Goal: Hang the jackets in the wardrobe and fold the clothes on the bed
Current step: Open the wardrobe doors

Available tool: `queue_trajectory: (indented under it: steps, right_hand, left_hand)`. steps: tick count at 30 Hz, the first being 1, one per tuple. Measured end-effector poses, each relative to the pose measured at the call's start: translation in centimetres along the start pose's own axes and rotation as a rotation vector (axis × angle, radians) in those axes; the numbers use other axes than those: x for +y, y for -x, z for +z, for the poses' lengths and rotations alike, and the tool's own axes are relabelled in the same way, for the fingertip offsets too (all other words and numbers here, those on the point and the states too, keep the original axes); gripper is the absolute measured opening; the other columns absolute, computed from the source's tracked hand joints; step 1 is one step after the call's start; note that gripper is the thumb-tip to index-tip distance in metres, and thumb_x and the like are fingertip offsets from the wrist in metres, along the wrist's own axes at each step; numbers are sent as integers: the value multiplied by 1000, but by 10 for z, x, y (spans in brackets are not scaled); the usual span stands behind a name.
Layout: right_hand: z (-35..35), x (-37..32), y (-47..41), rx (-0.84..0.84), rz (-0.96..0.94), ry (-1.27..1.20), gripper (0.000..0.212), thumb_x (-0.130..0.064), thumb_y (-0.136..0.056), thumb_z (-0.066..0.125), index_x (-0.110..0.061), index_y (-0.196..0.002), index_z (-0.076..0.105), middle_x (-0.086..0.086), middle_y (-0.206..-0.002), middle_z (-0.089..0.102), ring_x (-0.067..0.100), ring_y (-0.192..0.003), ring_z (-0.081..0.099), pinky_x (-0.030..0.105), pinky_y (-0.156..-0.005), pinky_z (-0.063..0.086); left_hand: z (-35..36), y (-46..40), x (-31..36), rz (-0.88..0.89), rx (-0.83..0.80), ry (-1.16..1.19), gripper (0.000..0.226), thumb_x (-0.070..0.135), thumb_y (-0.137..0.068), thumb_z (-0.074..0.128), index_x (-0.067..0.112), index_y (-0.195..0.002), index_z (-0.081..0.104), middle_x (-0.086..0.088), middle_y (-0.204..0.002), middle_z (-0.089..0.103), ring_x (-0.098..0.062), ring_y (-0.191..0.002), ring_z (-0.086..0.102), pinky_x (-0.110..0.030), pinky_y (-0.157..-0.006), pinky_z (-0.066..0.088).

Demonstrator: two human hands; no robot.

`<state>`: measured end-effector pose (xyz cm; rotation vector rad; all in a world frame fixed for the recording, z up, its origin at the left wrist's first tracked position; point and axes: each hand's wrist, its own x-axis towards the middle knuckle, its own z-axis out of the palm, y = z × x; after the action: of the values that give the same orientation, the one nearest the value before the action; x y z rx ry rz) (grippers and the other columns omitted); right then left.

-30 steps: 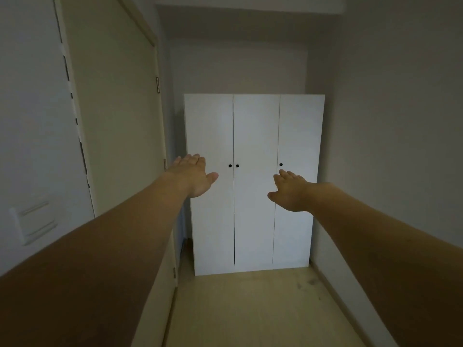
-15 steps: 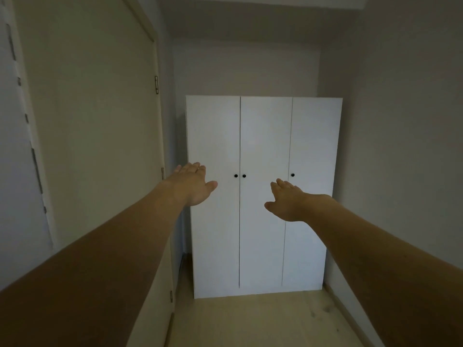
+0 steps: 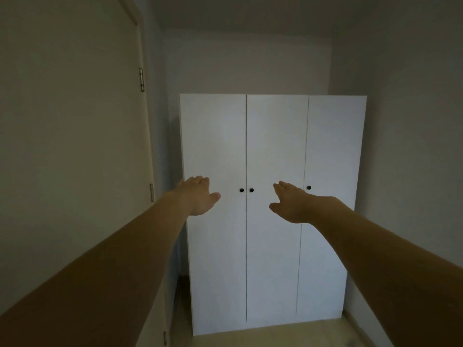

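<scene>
A white three-door wardrobe (image 3: 273, 136) stands straight ahead at the end of a narrow passage, all doors closed. Small black knobs sit at mid height: a pair (image 3: 246, 190) at the left seam and one knob (image 3: 309, 187) on the right door. My left hand (image 3: 199, 196) is stretched forward with flat fingers, in front of the left door and holding nothing. My right hand (image 3: 292, 205) reaches forward the same way, between the knob pair and the single knob, empty. Whether either hand touches a door I cannot tell. No jackets, clothes or bed are in view.
A cream door (image 3: 75, 146) with hinges fills the left side, close to my left arm. A grey wall (image 3: 413, 146) closes the right side. Light wooden floor (image 3: 275, 338) shows below the wardrobe. A dark gap (image 3: 181, 284) runs beside the wardrobe's left side.
The wardrobe has grown larger and nearer in view as I moved toward it. Both hands stay stretched out and open, level with the knobs.
</scene>
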<state>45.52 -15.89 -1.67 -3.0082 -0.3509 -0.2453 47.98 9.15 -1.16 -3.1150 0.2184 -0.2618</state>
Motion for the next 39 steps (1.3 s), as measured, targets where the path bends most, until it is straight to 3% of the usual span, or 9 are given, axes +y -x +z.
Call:
queue_trajectory:
  steps: [14, 28, 33, 39]
  right_hand:
    - [18, 123, -266, 27, -25, -210, 65, -26, -104, 38, -7, -154, 1, 9, -163, 3, 25, -149, 6, 36, -119, 11]
    - [103, 201, -532, -11, 21, -446, 63, -22, -102, 41, -18, -156, 8, 4, -163, 8, 21, -149, 12, 32, -116, 15]
    - [131, 207, -627, 2, 49, -589, 60, -21, -101, 43, -20, -155, 16, 2, -161, 19, 21, -146, 21, 33, -114, 22]
    - [168, 207, -697, 11, 35, -734, 57, -18, -100, 43, -20, -153, 22, 1, -157, 27, 20, -143, 28, 35, -115, 29]
  left_hand:
    - [55, -274, -12, -84, -15, 89, 72, 53, -102, 34, 15, -157, 8, -8, -164, 8, -27, -150, 14, -42, -122, 12]
    - [165, -557, 6, 3, -244, 229, 69, 46, -101, 40, 19, -157, 10, -5, -163, 14, -23, -148, 20, -41, -118, 20]
    - [222, -656, 3, -25, -290, 358, 65, 43, -101, 44, 17, -155, 18, -5, -162, 18, -23, -148, 21, -36, -118, 19]
    - [283, -720, 22, 21, -305, 401, 45, 30, -100, 47, 7, -139, 46, -10, -142, 48, -26, -127, 48, -35, -106, 37]
